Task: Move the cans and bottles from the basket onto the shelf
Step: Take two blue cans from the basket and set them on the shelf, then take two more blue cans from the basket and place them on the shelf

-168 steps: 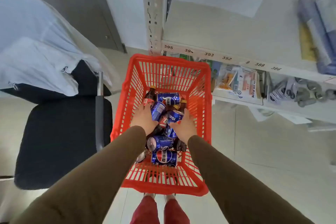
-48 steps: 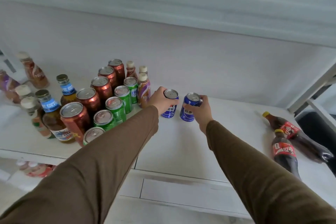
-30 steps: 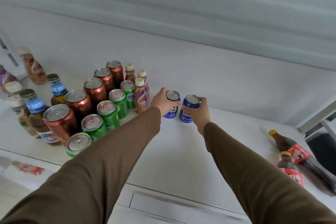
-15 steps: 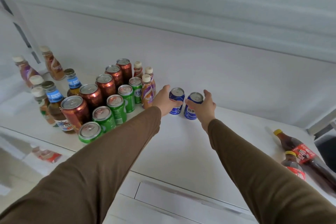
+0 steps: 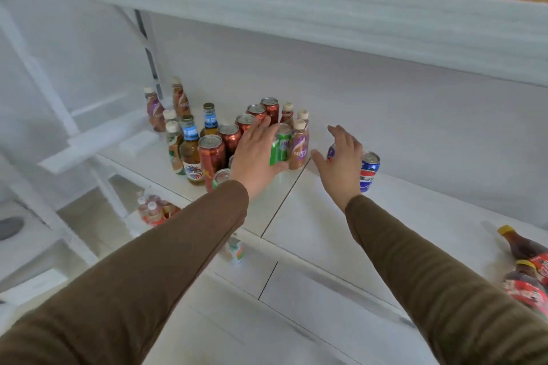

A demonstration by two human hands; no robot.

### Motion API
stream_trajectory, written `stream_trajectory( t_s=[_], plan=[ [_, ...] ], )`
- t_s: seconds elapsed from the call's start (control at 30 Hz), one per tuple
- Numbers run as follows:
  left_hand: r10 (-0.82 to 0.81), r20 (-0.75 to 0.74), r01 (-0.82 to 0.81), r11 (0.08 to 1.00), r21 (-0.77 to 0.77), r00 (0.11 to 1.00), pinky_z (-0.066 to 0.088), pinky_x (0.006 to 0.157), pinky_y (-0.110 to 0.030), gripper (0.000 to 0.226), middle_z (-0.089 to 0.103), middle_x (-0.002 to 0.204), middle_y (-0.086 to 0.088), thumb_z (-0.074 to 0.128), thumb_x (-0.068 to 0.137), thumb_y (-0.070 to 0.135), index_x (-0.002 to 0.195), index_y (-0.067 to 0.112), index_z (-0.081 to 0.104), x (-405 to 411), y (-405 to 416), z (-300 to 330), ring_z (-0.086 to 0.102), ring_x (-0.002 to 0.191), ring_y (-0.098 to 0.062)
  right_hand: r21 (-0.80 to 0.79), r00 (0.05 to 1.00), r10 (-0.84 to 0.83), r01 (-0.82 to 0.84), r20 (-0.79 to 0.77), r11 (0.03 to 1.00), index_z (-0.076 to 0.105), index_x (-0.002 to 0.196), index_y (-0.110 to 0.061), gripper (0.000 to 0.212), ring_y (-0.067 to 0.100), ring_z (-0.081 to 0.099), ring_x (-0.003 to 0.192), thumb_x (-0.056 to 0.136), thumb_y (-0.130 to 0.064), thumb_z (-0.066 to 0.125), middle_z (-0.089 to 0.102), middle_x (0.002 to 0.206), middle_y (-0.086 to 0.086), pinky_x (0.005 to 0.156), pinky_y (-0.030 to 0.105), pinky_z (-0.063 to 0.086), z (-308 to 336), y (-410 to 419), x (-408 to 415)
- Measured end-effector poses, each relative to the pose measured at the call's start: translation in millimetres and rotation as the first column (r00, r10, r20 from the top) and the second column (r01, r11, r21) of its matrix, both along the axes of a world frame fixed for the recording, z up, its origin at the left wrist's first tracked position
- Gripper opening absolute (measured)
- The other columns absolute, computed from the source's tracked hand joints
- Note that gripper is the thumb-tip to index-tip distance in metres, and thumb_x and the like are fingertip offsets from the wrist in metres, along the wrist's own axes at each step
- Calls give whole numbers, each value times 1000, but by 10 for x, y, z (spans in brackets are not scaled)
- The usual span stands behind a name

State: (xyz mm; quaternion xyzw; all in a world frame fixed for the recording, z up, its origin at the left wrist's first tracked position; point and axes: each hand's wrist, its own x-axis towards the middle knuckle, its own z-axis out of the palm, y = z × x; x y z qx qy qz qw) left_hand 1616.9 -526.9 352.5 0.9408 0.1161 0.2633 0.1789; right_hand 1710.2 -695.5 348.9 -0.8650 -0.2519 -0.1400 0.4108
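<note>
Hovering spread and empty beside two blue cans (image 5: 369, 170) upright on the shelf (image 5: 311, 225), left hand (image 5: 256, 157) and right hand (image 5: 341, 161) probably finish this placing; next needs returning to the basket.

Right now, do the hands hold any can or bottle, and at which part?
Nothing is held. The left hand and right hand are both open above the shelf, near two blue cans standing upright.

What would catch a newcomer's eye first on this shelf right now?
Two open hands, left hand and right hand, hover over the white shelf. Behind the left stands a tight cluster of drinks; two blue cans stand by the right. Cola bottles lie at far right.
</note>
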Motion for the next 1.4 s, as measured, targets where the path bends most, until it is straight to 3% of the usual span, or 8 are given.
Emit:
stream_trajectory(
  t_s=[0.13,0.4,0.63,0.87,1.17,1.4],
  plan=[
    [148,-38,-143,984,106,988,7,127,-44,93,12,171,-4,74,86,47,160,19,25,-906,277,31,2,158,-27,-59,989,128,-124,78,991,48,145,-14,62,33,37,139,89,-25,71,48,151,9,115,49,32,77,348,-701],
    [457,-108,-459,888,5,883,2,126,-45,90,6,172,-2,73,86,46,159,24,25,-3289,682,-229,-4,158,-24,-139,897,440,-433,26,891,42,151,-17,68,31,29,143,89,-29,70,38,158,7,118,46,26,-69,1133,-2663],
    [759,-182,-769,639,19,626,5,127,-47,91,16,170,-5,77,83,47,157,23,29,-5547,1024,-435,5,157,-29,-278,681,732,-706,-13,651,36,152,-20,73,31,26,145,89,-36,69,32,161,6,119,43,22,-275,2085,-4594],
    [909,-213,-928,372,24,359,6,126,-47,92,15,170,-7,76,84,47,158,21,29,-7430,1313,-559,7,157,-30,-320,412,911,-868,-34,380,41,149,-22,72,31,28,144,86,-38,73,33,160,6,119,44,25,-398,3000,-6384],
    [966,-257,-1000,19,14,15,7,126,-48,96,11,171,-6,78,83,46,159,20,27,-9670,1209,-586,3,158,-28,-353,63,993,-935,-104,23,39,150,-23,75,32,25,144,85,-35,74,31,160,5,118,46,24,-504,3568,-8789],
    [953,-285,-995,-97,39,-104,6,126,-49,97,13,170,-7,77,84,49,160,22,24,-11372,1202,-747,5,157,-29,-337,-45,988,-937,-146,-92,35,153,-24,74,31,18,150,89,-36,71,26,163,5,121,49,21,-664,3713,-10559]
  ],
)
